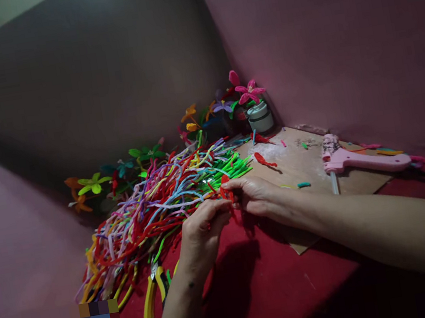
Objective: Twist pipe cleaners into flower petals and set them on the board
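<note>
Pink walls (319, 45) meet behind a red surface (280, 282), where a brown board (298, 167) lies under the far right side of the work. Just above the near edge of that board's left side, a small red fuzzy piece (224, 191) sits between the fingertips of the two hands. Its long axis looks roughly upright in the view, with the upper part at the right fingertips and the lower part running down past the left ones.

The right hand (261, 197) holds it in a narrow pinch of thumb and finger, coming from its right. The left hand (202, 230) comes from the lower left, its thumb and forefinger nearly together at the lower part; whether they grip it or only touch it, I cannot tell. Both are close, the right closer to the upper part.

Beyond the left fingers spreads a pile of coloured fuzzy stems (155, 205); yellow-handled pliers (149, 300) lie left of the left wrist. Right of the right fingers are a loose red loop (264, 160) and, farther off, a pink glue gun (373, 157).
</note>
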Demonstrator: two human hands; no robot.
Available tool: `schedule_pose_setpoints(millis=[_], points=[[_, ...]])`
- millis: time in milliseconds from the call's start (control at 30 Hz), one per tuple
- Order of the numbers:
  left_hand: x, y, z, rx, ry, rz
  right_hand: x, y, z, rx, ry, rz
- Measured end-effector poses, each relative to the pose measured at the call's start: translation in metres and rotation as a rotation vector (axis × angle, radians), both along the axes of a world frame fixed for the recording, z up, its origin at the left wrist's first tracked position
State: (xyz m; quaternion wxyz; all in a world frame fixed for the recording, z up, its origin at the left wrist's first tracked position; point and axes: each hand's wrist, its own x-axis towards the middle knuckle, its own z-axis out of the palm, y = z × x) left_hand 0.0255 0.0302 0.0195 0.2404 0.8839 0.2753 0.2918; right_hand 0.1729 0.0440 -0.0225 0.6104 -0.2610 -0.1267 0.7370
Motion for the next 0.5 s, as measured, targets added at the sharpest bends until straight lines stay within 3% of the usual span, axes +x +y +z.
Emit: schedule_pose_setpoints(millis=[133, 267, 367, 500], points=[[0.000, 0.003, -0.005, 0.224, 0.064, -0.043, 0.000, -0.002, 0.002, -0.008, 0.058, 0.014], [0.000, 0.001, -0.002, 0.297, 0.050, -0.019, -0.001, -0.004, 0.004, 0.009, 0.019, 0.039], [-0.001, -0.002, 0.006, 0.236, -0.032, 0.009, -0.003, -0.005, 0.004, 0.043, -0.084, 0.044], [-0.002, -0.006, 0.011, -0.035, -0.107, -0.001, -0.006, -0.010, 0.004, 0.111, -0.266, 0.021]])
